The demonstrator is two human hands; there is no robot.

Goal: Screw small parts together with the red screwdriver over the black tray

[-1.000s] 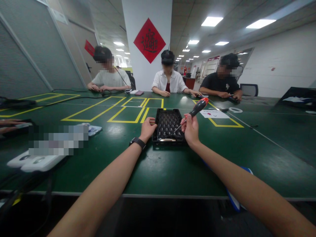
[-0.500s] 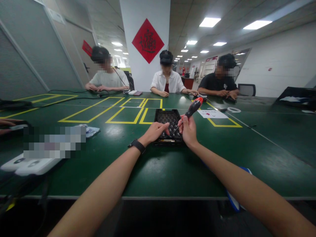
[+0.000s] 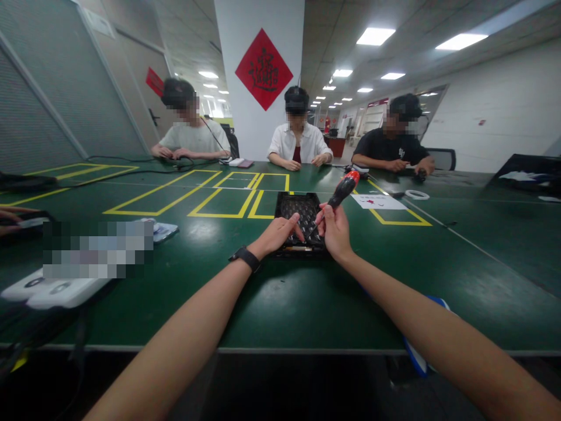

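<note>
A black tray (image 3: 298,254) sits on the green table in front of me, holding rows of several small shiny metal pieces too small to name. My right hand (image 3: 336,234) holds a screwdriver (image 3: 344,188) by its lower part at the tray's right edge. Its red and black handle tilts up and to the right, while the thin shaft slants down left into the tray. From the left, my left hand (image 3: 280,233) reaches over the tray, thumb and forefinger apart. The forefinger points down close to the screwdriver's tip; contact there cannot be made out.
White devices (image 3: 65,292), partly blurred out, lie at left with cables. A printed paper sheet (image 3: 379,202) and a white ring (image 3: 417,195) are to the right. Yellow tape (image 3: 162,211) marks rectangles on the table. Three people sit across; another person's hand shows at far left.
My left hand has moved from the tray's left side to over its near part, beside the screwdriver tip. My right hand keeps its hold on the screwdriver, nearly still.
</note>
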